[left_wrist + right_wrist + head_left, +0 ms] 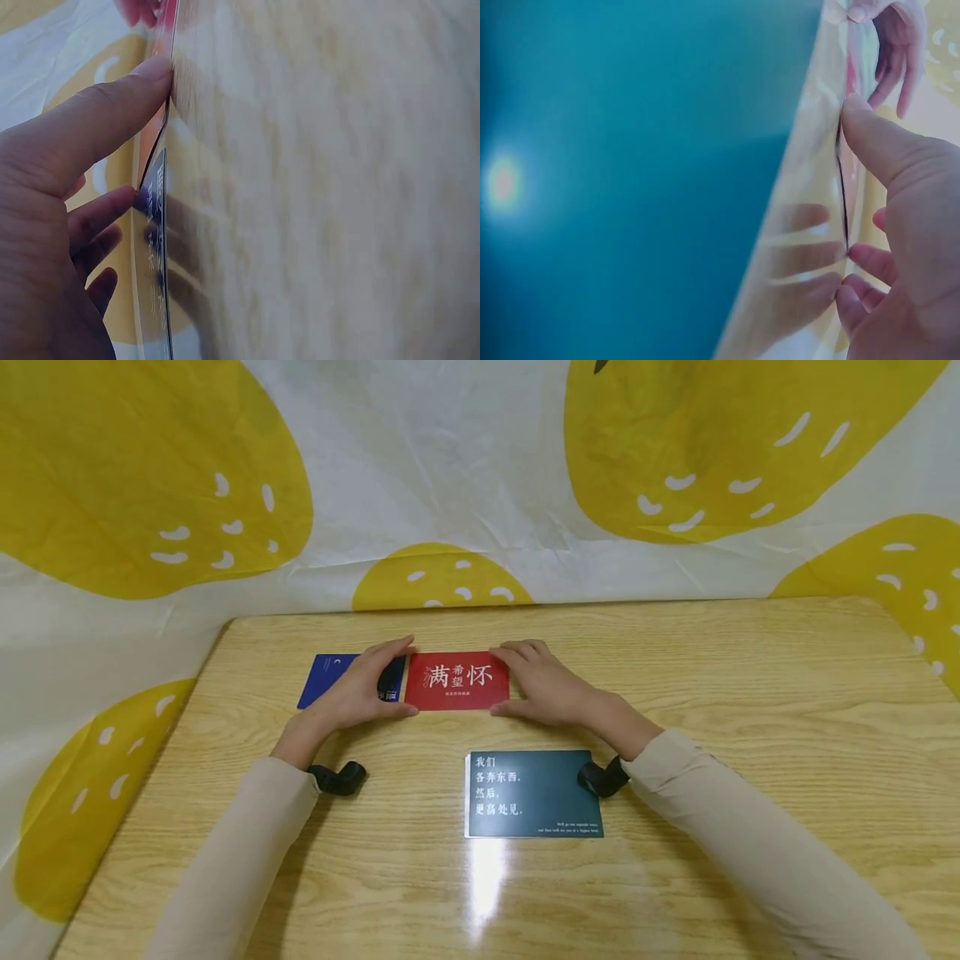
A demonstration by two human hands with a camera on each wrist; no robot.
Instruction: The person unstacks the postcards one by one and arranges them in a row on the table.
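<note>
A red card [459, 685] with white Chinese characters lies on the table just right of a blue card [321, 677]. My left hand [363, 683] spans the red card's left end, thumb at the near edge and fingertips at the far edge, and covers part of the blue card. At the right end, my right hand [551, 689] holds the near and far corners between thumb and fingers. The left wrist view shows the left thumb [112, 109] against the card's edge. In the right wrist view, the right fingers [874, 262] meet the other edge.
Nearer to me lies a dark green card [532, 797] with white writing, a pale edge showing under its left side. My right wrist's black camera [600, 778] overlaps it. Behind the wooden table [750, 693] hangs a white curtain [435, 460] with yellow shapes.
</note>
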